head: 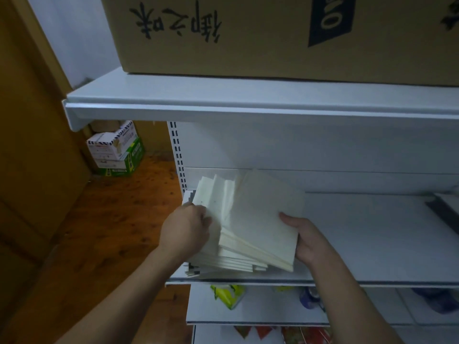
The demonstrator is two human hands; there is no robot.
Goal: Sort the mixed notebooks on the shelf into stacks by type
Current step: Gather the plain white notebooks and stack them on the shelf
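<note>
One box point(273, 33), brown card with black print, on the top board. One shelf point(372, 232), white metal, directly beneath it. Several notebooks point(248, 219) with pale covers, which I see piled and fanned at the shelf's left end, the upper ones tilted up off the pile. One right hand point(310, 239): thumb on the top cover, the rest underneath, grasping the upper bundle at its right edge. One left hand point(185, 227): fingers point(203, 216) curled, gripping the fanned covers at the pile's left edge.
</note>
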